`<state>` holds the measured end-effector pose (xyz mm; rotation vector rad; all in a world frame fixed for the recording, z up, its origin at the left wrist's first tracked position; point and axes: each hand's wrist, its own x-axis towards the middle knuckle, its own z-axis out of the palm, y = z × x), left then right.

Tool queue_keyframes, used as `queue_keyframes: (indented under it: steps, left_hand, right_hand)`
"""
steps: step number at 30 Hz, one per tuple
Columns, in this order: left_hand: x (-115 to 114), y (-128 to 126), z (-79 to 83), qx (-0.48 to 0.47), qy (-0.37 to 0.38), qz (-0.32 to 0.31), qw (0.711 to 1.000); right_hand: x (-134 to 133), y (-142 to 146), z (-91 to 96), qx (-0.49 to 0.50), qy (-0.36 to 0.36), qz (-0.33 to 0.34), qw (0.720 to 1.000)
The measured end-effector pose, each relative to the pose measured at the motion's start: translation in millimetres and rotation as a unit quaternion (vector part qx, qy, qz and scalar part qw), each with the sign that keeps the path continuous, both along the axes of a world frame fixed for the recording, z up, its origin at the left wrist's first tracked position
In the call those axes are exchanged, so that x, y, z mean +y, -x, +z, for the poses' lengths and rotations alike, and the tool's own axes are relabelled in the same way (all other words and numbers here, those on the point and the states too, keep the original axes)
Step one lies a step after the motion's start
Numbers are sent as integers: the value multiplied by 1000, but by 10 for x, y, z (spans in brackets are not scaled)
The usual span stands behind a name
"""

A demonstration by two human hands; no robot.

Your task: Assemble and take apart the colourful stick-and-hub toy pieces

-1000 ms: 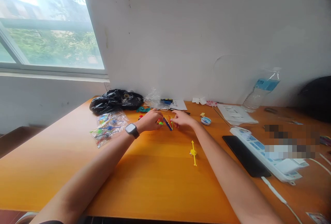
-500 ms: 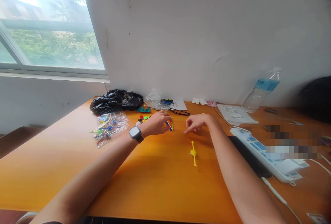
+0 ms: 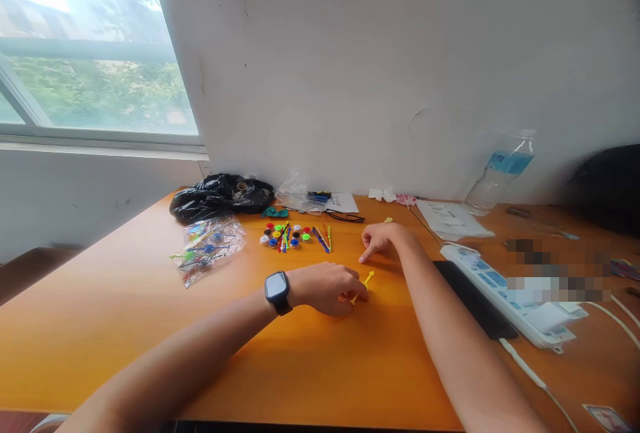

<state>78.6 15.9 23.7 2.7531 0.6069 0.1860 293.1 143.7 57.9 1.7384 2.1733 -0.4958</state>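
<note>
A yellow plastic arrow spinner [image 3: 370, 278] lies tilted at the middle of the table. My left hand [image 3: 331, 286], with a dark watch on its wrist, has its fingers closed around the spinner's near half and hides its hub. Just beyond it, my right hand [image 3: 379, 241] rests over the table with its fingers curled in and one fingertip pointing down; nothing shows in it. Farther back and to the left are several coloured round caps [image 3: 295, 243] and loose thin arrow sticks [image 3: 321, 238] in blue, red and yellow-green.
Left of the caps lies a clear bag of spinners [image 3: 210, 248], with a black plastic bag [image 3: 220, 194] behind it. A dark phone-like slab [image 3: 473, 303] and a white power strip [image 3: 510, 293] flank my right forearm. A water bottle [image 3: 500, 176] leans by the wall.
My left hand has come from the sticks toward me and to the right, and taken hold of the yellow spinner. The spinner has turned aslant. My right hand stays nearly in place.
</note>
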Motion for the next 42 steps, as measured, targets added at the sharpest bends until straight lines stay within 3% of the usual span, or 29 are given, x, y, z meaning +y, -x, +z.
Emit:
queue_keyframes:
  steps: [4, 7, 14, 17, 19, 22, 24, 27, 31, 34, 39, 42]
  left_hand:
    - [29, 45, 100, 6, 29, -15, 999]
    - [-6, 35, 122, -3, 38, 0, 999]
    - [-120, -189, -174, -53, -90, 136, 985]
    - [-85, -227, -242, -57, -77, 137, 986]
    - [-19, -187, -189, -101, -40, 154, 982]
    - [127, -29, 32, -223, -15, 220, 950]
    - [236, 122, 223, -304, -29, 275, 912]
    - [383, 354, 459, -373, -15, 317, 872]
    - [504, 538, 579, -406, -42, 355, 841]
    - [501, 575, 609, -402, -64, 332, 851]
    - [415, 616, 714, -368, -49, 215, 903]
    - [432, 663, 748, -362, -61, 216, 905]
  right_hand:
    - [39, -78, 58, 22, -65, -44, 997]
    - [61, -108, 116, 42, -84, -40, 995]
    - [28, -70, 203, 126, -61, -1, 990]
    - [29, -43, 226, 151, -47, 23, 987]
    - [22, -11, 253, 186, -47, 44, 980]
    - [-44, 89, 342, 306, -93, 53, 946]
    - [-127, 184, 431, 423, -112, 29, 898]
    - [-268, 329, 553, 558, -82, 14, 826]
    - [-377, 516, 571, 603, -42, 35, 796]
    - [-383, 683, 486, 615, -23, 33, 787]
    - [-350, 892, 381, 666, -46, -38, 743]
    - [-342, 922, 369, 680, -65, -38, 729]
